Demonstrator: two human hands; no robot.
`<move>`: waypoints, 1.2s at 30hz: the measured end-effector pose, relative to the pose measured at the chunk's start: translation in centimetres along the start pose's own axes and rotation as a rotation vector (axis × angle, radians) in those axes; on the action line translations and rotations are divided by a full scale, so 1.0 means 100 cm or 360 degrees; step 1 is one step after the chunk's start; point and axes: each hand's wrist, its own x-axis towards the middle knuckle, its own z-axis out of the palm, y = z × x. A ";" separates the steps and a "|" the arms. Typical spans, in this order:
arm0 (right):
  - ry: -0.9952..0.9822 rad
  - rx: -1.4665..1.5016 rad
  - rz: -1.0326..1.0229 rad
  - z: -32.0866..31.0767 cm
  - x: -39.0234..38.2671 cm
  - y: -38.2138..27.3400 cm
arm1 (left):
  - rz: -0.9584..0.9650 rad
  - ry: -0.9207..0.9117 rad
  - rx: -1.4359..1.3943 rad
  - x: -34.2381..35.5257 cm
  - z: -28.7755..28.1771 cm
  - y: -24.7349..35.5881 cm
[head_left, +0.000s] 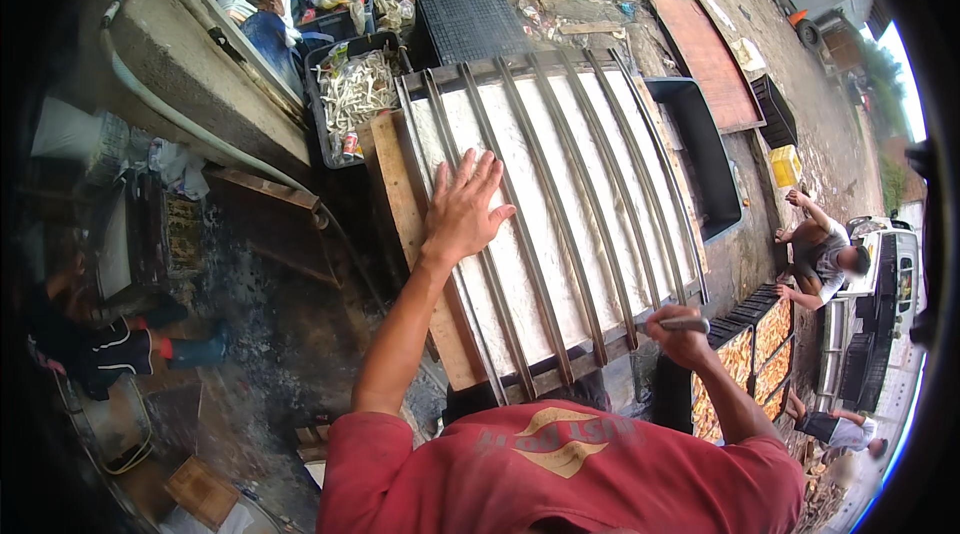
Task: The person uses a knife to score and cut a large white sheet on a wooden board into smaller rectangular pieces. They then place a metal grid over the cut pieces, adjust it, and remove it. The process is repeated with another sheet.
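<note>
A broad white slab (540, 174) lies in front of me on a wooden board (455, 344). Several long metal bars (535, 134) run across it side by side, from the far edge to the near one. My left hand (465, 196) rests palm down on the slab's left part, fingers stretched, over one of the bars. At the near right corner, my right hand (676, 336) is closed round the grey metal handle of a tool (686, 324). The tool's working end cannot be made out. The hand is beside the near ends of the right-hand bars.
A black crate (325, 114) of white strips stands at the far left, near an upturned black crate (470, 19). A black tub (715, 174) sits right of the slab. Trays of orange-yellow pieces (735, 374) lie lower right, with two people beyond. Another person's legs show at left.
</note>
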 end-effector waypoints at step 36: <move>0.0854 0.0220 -0.0395 -0.025 0.438 0.020 | -0.0144 -0.0191 0.0046 -0.006 -0.008 0.025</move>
